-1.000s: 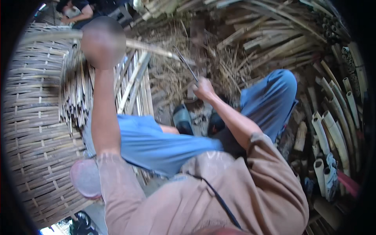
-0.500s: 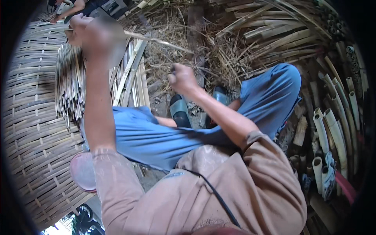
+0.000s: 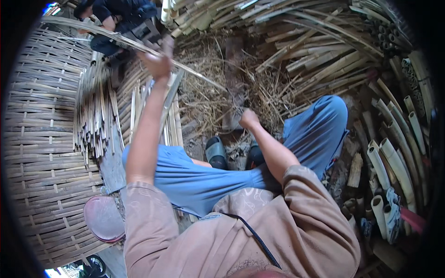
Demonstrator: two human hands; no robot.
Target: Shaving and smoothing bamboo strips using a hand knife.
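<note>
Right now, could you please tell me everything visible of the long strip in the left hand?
The strip is long, thin, pale, slightly curved, and looks like split bamboo. In the picture it slants from upper left toward the shavings, held partway along by the left hand. Its tip's contact is unclear.

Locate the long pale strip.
In the head view, the strip slants from the upper left, across the left hand, toward the straw-like shavings.

You have 2 hands [image 3: 157, 66], 1 long bamboo strip [image 3: 99, 30], 2 sandals [image 3: 215, 150], 1 black cord [image 3: 252, 228], 1 woven panel [image 3: 44, 153], 1 pink-rimmed disc [image 3: 104, 218], 1 pinkish-red strip [image 3: 412, 219] and 1 co-worker [image 3: 125, 13]. You cannot count the piled bamboo pieces [image 3: 320, 51] exactly, since they overlap.
</note>
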